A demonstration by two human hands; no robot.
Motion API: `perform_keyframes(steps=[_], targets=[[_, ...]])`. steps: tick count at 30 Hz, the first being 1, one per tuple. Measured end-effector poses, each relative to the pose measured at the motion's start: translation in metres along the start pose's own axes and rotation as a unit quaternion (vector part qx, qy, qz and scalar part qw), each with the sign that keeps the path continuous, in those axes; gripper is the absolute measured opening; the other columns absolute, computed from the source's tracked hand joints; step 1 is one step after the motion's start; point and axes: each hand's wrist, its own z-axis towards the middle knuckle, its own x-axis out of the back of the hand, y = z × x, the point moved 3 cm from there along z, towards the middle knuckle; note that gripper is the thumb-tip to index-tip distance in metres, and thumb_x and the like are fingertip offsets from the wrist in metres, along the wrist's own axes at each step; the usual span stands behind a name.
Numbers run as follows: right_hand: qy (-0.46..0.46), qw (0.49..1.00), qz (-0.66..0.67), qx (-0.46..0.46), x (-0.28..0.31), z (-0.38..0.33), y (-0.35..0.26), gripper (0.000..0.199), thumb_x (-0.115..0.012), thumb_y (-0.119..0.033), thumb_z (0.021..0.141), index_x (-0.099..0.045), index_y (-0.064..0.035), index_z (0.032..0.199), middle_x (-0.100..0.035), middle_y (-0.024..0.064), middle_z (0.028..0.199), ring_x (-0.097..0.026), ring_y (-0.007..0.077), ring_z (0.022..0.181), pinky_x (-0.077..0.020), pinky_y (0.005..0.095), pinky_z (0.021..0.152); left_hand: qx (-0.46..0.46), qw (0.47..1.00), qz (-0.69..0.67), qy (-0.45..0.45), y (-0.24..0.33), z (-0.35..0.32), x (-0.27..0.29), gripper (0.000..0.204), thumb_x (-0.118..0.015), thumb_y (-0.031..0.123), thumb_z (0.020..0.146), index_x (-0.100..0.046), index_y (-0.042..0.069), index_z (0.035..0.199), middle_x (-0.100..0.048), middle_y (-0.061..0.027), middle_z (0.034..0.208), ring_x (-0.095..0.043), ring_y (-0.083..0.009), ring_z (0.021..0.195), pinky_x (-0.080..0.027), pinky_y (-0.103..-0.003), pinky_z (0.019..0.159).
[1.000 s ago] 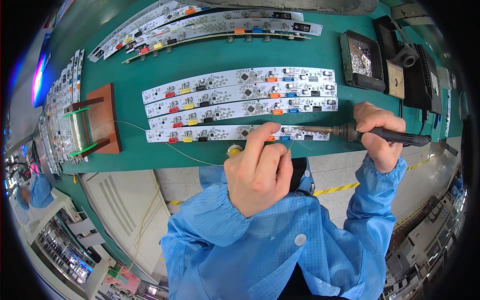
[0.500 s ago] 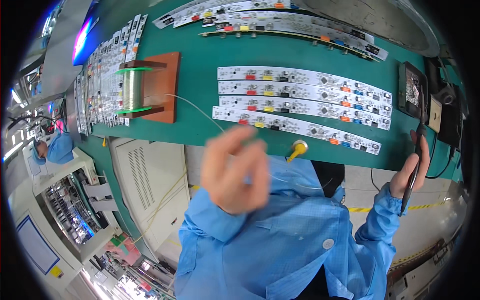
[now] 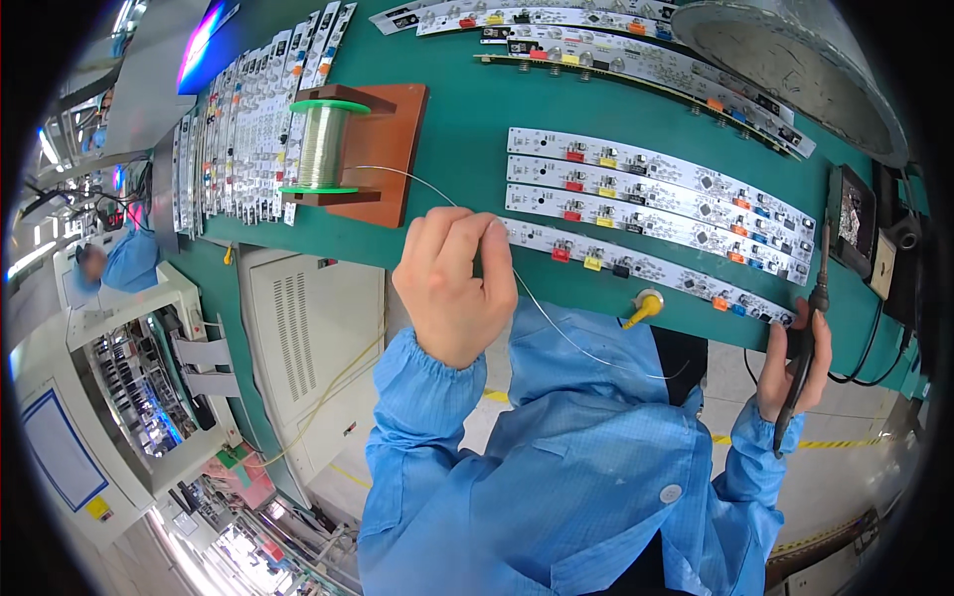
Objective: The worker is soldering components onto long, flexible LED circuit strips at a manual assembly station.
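My left hand [image 3: 452, 283] is closed, its fingertips pinched at the left end of the nearest long white circuit board [image 3: 646, 266]. Thin solder wire [image 3: 561, 333] runs from the spool [image 3: 323, 149], passes behind this hand and curves down over my lap; whether the fingers also grip it is hidden. My right hand [image 3: 790, 372] holds a black soldering iron [image 3: 801, 372] steeply, and its fingertips reach the right end of that same board. Three similar boards [image 3: 661, 169] lie side by side just beyond, with red, yellow, black, orange and blue connectors.
The spool sits on a brown stand [image 3: 397, 159]. More boards lie in rows at the left [image 3: 248, 129] and far side [image 3: 646, 70]. A metal duct [image 3: 795, 60] overhangs the far right. A yellow plug [image 3: 648, 305] marks the front edge; a dark box [image 3: 853, 214] stands right.
My left hand has moved up onto the nearest board's left end. My right hand, still holding the soldering iron, has come in to its right end. The whole view has shifted.
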Motion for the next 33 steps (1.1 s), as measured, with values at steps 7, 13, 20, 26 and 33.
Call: perform_keyframes(steps=[7, 13, 20, 26, 33], targets=[[0.034, 0.999, 0.006, -0.021, 0.003, 0.000, 0.005, 0.050, -0.060, 0.012, 0.079, -0.047, 0.0035, 0.127, -0.057, 0.0246, 0.114, -0.060, 0.0290, 0.103, -0.0469, 0.0357, 0.089, 0.097, 0.986, -0.128, -0.049, 0.003, -0.007, 0.005, 0.006, -0.063, 0.001, 0.080, -0.058, 0.001, 0.076, -0.058, -0.0073, 0.066, -0.055, -0.0189, 0.056, -0.044, -0.029, 0.051], [0.042, 0.996, -0.005, 0.084, 0.010, 0.012, -0.028, 0.035, -0.043, -0.008, 0.094, -0.046, 0.0042, 0.128, -0.059, 0.0244, 0.106, -0.058, 0.0307, 0.099, -0.0437, 0.0397, 0.090, 0.163, 0.955, -0.228, -0.094, 0.012, -0.009, 0.001, 0.014, -0.060, 0.004, 0.087, -0.055, -0.001, 0.075, -0.052, -0.0013, 0.056, -0.043, -0.0023, 0.046, -0.032, -0.021, 0.039], [-0.066, 0.972, 0.128, 0.183, -0.015, 0.032, -0.121, 0.014, -0.065, -0.025, 0.080, -0.065, -0.0106, 0.077, -0.047, -0.0015, 0.055, -0.043, 0.0133, 0.049, -0.0400, 0.0363, 0.063, 0.106, 0.969, -0.207, -0.087, 0.022, -0.011, 0.003, 0.014, -0.062, 0.001, 0.084, -0.053, 0.001, 0.073, -0.049, -0.0016, 0.055, -0.038, -0.0046, 0.044, -0.029, -0.023, 0.040], [-0.036, 0.973, 0.102, 0.206, -0.031, 0.021, -0.138, 0.014, -0.065, -0.023, 0.078, -0.069, -0.0104, 0.073, -0.047, -0.0028, 0.047, -0.042, 0.0102, 0.044, -0.0385, 0.0314, 0.061, 0.111, 0.969, -0.198, -0.097, 0.027, -0.016, 0.008, 0.013, -0.056, 0.001, 0.088, -0.054, -0.001, 0.076, -0.050, 0.0008, 0.061, -0.038, -0.0022, 0.053, -0.028, -0.020, 0.046], [-0.045, 0.974, 0.102, 0.196, -0.034, 0.022, -0.142, 0.014, -0.067, -0.021, 0.076, -0.069, -0.0076, 0.073, -0.049, -0.0021, 0.046, -0.042, 0.0104, 0.042, -0.0385, 0.0308, 0.061, 0.096, 0.972, -0.199, -0.081, 0.027, -0.014, 0.007, 0.015, -0.062, 0.000, 0.083, -0.052, 0.002, 0.072, -0.050, -0.0027, 0.056, -0.038, -0.0059, 0.043, -0.029, -0.023, 0.040]])
